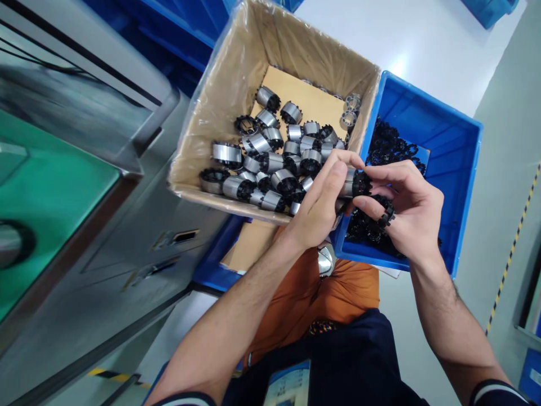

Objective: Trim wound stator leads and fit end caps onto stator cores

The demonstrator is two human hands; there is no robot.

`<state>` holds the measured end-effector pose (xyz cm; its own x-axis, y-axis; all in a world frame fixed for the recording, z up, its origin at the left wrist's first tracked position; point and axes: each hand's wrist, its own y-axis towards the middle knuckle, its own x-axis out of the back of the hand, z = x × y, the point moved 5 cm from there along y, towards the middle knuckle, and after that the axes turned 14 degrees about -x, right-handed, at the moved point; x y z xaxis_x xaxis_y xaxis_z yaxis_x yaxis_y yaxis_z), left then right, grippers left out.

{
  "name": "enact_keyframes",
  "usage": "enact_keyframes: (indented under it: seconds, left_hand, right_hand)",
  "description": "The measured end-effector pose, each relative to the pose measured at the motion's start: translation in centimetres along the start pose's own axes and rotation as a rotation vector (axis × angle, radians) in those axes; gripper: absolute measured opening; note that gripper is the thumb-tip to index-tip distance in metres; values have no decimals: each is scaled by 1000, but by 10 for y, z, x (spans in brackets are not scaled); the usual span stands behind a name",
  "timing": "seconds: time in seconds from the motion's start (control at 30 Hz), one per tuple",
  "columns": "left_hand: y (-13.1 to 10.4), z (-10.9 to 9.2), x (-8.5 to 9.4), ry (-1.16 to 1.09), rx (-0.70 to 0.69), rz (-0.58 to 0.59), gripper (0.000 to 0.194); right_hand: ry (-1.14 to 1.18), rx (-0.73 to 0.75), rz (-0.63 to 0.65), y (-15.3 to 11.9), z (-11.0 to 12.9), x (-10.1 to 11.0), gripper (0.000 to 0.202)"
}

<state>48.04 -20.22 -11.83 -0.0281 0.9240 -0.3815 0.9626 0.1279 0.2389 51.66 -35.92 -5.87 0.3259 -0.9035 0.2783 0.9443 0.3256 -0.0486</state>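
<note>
My left hand (323,206) is closed around a silver metal stator core (347,183), held sideways over the edge between the carton and the blue bin. A black toothed plastic ring (362,184) sits against the core's right end, pinched between the fingers and thumb of my right hand (412,206). A second black toothed ring (386,213) is lodged by my right thumb. Whether the first ring is fully seated on the core I cannot tell. Left of my hands, the plastic-lined carton (228,84) contains many silver cores with black toothed ends (228,153).
Loose black rings (391,144) fill part of the blue bin (454,129) on the right. A cardboard sheet (304,96) lies inside the carton. At left stands a metal machine with a green top (46,197). Another blue bin (490,11) is at the upper right.
</note>
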Motion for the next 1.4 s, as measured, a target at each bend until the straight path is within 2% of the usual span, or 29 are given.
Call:
enact_keyframes:
  seconds: [0.2, 0.37, 0.43, 0.5, 0.53, 0.6, 0.63, 0.67, 0.73, 0.8, 0.87, 0.97, 1.03, 1.1, 1.23, 1.4]
  left_hand:
    - [0, -2, -3, -13, 12, 33, 52]
    - [3, -5, -5, -35, 3, 88, 57]
    - [7, -12, 7, 154, -72, 125, 53]
    - [11, -27, 25, 487, -188, 125, 50]
    - [13, -37, 35, 654, -235, 100, 56]
    - [15, -57, 52, 902, -290, 7, 89]
    - [15, -66, 57, 965, -306, -46, 106]
    - [15, -73, 60, 985, -326, -94, 114]
    - [15, -78, 57, 887, -372, -135, 106]
    - [15, -68, 49, 632, -374, -128, 82]
    - [15, -45, 39, 350, -302, -93, 67]
    - [15, -9, 27, 84, -155, -60, 59]
    - [14, 6, 20, -30, -59, -50, 47]
    - [12, 13, 14, -111, 32, -41, 36]
    - [11, 13, 6, -134, 84, 15, 53]
    - [10, 8, 0, -64, 33, 93, 83]
  right_hand:
    - [-99, 9, -62, -2, 1, -3, 30]
    - [-61, 82, -45, 1, 2, -10, 27]
    - [-84, 79, -11, 8, 0, -1, 22]
    - [-158, 33, -11, 14, -5, 20, 16]
    - [-211, 1, -19, 17, -9, 32, 13]
    - [-352, -72, 28, 18, -19, 51, 11]
    - [-448, -108, 98, 16, -24, 54, 12]
    - [-549, -144, 181, 13, -31, 53, 13]
    - [-720, -202, 323, 3, -44, 42, 20]
    - [-831, -224, 375, -6, -54, 25, 31]
    - [-891, -231, 377, -11, -61, 7, 39]
    - [-1000, -253, 385, -12, -71, -11, 32]
    - [-1070, -261, 405, -12, -75, -16, 30]
    - [-1136, -260, 418, -13, -75, -18, 39]
    - [-1240, -261, 421, -14, -73, -21, 48]
    - [-1258, -210, 401, -13, -68, -14, 32]
